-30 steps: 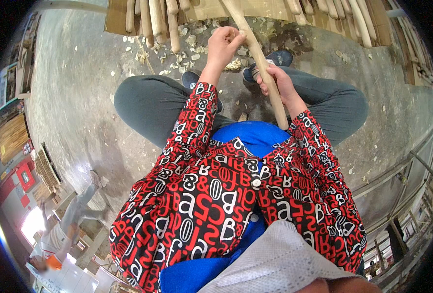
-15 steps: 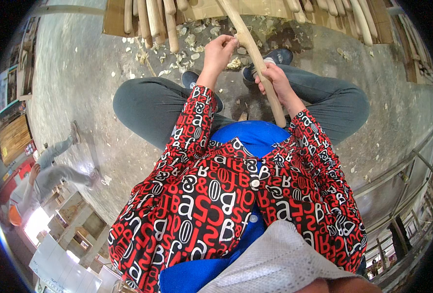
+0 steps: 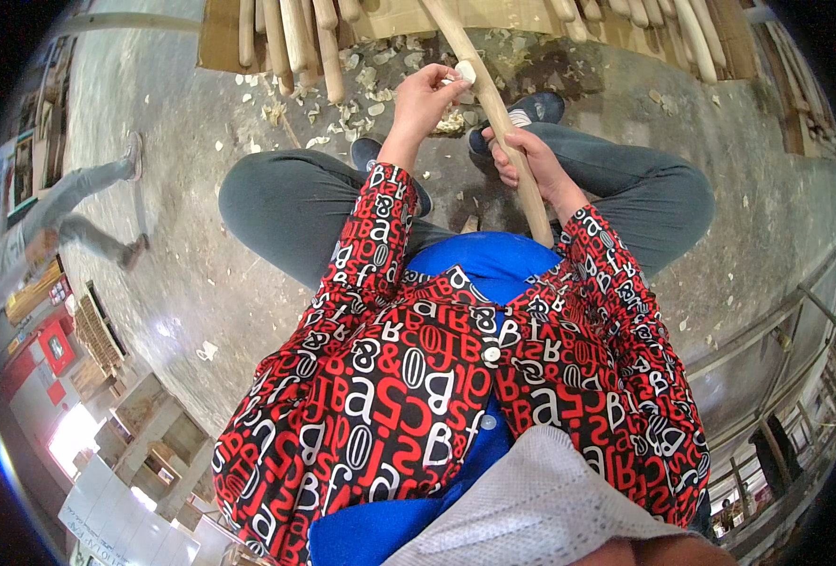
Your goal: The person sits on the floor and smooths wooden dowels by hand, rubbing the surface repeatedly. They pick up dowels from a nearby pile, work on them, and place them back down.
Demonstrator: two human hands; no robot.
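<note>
A long, pale wooden pole [image 3: 499,113], slightly curved, slants from the top of the view down to my lap. My right hand [image 3: 522,158] is closed round its lower half. To the left of the pole, my left hand [image 3: 426,96] pinches a small whitish flat piece [image 3: 466,73] between thumb and fingers. That piece is next to the pole; whether it touches the wood I cannot tell. The pole's far end runs out of view.
Several wooden poles [image 3: 295,38] lie on cardboard [image 3: 218,40] at the far left, more poles [image 3: 699,42] at the far right. Pale scraps [image 3: 371,85] litter the floor before my crossed legs. A person [image 3: 69,212] is walking at the left.
The whitish piece now shows at my left fingertips, which have shifted slightly beside the pole. My right hand keeps its hold. The person at the left has moved farther up the view.
</note>
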